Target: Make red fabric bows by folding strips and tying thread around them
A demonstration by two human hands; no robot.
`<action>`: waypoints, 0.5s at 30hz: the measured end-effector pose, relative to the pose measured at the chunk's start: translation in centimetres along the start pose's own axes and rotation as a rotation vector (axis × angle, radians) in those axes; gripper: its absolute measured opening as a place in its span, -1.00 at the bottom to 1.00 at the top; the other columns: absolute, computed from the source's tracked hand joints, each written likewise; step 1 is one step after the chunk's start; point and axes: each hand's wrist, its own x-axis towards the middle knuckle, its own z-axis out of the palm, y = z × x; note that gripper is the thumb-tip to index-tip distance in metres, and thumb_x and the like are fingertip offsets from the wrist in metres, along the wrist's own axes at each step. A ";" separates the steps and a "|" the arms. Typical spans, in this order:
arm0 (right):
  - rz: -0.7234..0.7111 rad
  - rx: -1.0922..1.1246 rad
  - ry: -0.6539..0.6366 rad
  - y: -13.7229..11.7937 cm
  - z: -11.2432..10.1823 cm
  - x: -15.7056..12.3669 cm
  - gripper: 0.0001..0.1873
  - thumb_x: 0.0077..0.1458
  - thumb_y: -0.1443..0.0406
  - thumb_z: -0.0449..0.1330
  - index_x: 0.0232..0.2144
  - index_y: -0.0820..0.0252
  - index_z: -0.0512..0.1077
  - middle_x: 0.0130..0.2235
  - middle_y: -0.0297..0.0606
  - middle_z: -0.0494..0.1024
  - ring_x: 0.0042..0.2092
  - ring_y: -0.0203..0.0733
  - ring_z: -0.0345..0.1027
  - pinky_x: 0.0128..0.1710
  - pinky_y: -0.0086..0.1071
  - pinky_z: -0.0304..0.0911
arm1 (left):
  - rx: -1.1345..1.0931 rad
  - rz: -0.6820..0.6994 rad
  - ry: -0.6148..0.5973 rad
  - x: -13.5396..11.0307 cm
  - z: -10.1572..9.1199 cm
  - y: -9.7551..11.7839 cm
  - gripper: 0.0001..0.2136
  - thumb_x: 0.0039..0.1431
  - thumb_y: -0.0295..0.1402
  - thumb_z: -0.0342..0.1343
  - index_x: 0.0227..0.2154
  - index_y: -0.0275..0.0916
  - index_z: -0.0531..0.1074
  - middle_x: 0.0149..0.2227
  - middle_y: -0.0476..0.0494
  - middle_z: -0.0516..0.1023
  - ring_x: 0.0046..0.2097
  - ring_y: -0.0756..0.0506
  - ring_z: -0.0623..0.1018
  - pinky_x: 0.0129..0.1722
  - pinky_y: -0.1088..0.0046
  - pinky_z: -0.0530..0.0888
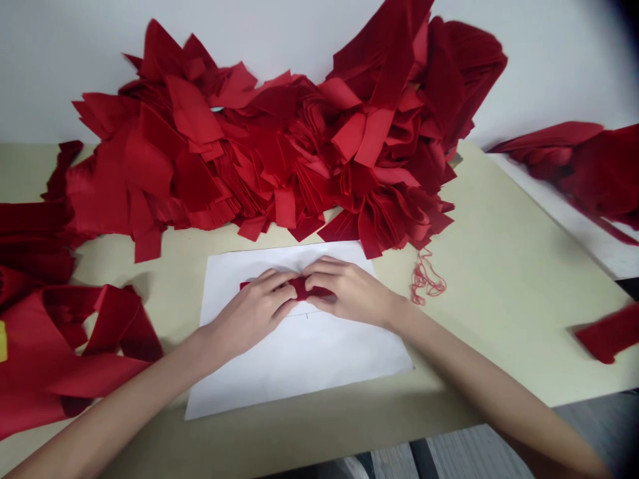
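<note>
A small strip of red velvet fabric (300, 289) lies over a white paper sheet (299, 359) marked with a thin dark line. My left hand (267, 303) grips the strip from the left, thumb and fingers pinched near its middle. From the right, my right hand (339, 289) pinches the same strip, its fingertips almost meeting those of the left. Much of the fabric is hidden beneath both hands, with one end showing past the left knuckles. Whether the strip is folded under the fingers, I cannot tell.
A large heap of red fabric strips (259, 153) fills the table's back along the wall. More red fabric (84, 352) lies at the left. Tangled red thread (426, 279) sits right of the paper. A red piece (609, 332) and another pile (579, 163) are at far right.
</note>
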 end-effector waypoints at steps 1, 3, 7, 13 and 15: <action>-0.012 -0.029 0.006 0.0 0.1 -0.1 -0.90 0.10 0.36 0.15 -0.34 0.23 0.47 -0.19 -0.20 0.53 -0.15 -0.18 0.38 -0.05 -0.26 0.31 | -0.004 0.003 -0.002 0.0 0.0 0.0 -0.86 0.27 -0.45 -0.02 -0.23 -0.26 0.45 -0.04 -0.16 0.50 -0.04 -0.13 0.45 -0.05 0.23 0.47; -0.033 -0.085 0.017 -0.1 0.2 -0.2 -0.88 0.12 0.36 0.13 -0.34 0.25 0.48 -0.20 -0.18 0.53 -0.14 -0.16 0.38 -0.04 -0.23 0.31 | -0.014 0.001 -0.010 0.1 -0.1 0.0 -0.85 0.27 -0.45 -0.02 -0.22 -0.26 0.44 -0.03 -0.16 0.49 -0.02 -0.13 0.45 -0.04 0.23 0.46; -0.066 -0.093 0.035 -0.1 0.3 -0.4 -0.83 0.16 0.31 0.10 -0.30 0.23 0.49 -0.17 -0.18 0.53 -0.12 -0.15 0.37 -0.02 -0.22 0.30 | -0.044 -0.027 -0.032 0.3 -0.5 0.2 -0.86 0.25 -0.47 -0.01 -0.24 -0.24 0.45 -0.03 -0.15 0.48 -0.01 -0.13 0.44 -0.04 0.25 0.46; -0.097 -0.132 0.066 0.0 0.0 -0.5 -0.79 0.17 0.34 0.09 -0.40 0.23 0.51 -0.23 -0.18 0.48 -0.14 -0.17 0.27 -0.09 -0.27 0.26 | -0.085 -0.141 -0.072 1.3 -1.0 0.8 -0.82 0.17 -0.50 0.00 -0.51 -0.25 0.42 -0.18 -0.10 0.40 -0.31 0.00 0.47 -0.31 0.39 0.46; -0.126 -0.248 0.037 -0.4 0.0 -0.6 -0.76 0.18 0.33 0.07 -0.44 0.26 0.51 -0.30 -0.17 0.45 -0.20 -0.17 0.24 -0.15 -0.26 0.24 | -0.076 -0.163 -0.065 1.6 -1.0 0.9 -0.78 0.15 -0.51 0.00 -0.59 -0.27 0.38 -0.17 -0.12 0.35 -0.33 0.01 0.46 -0.39 0.41 0.42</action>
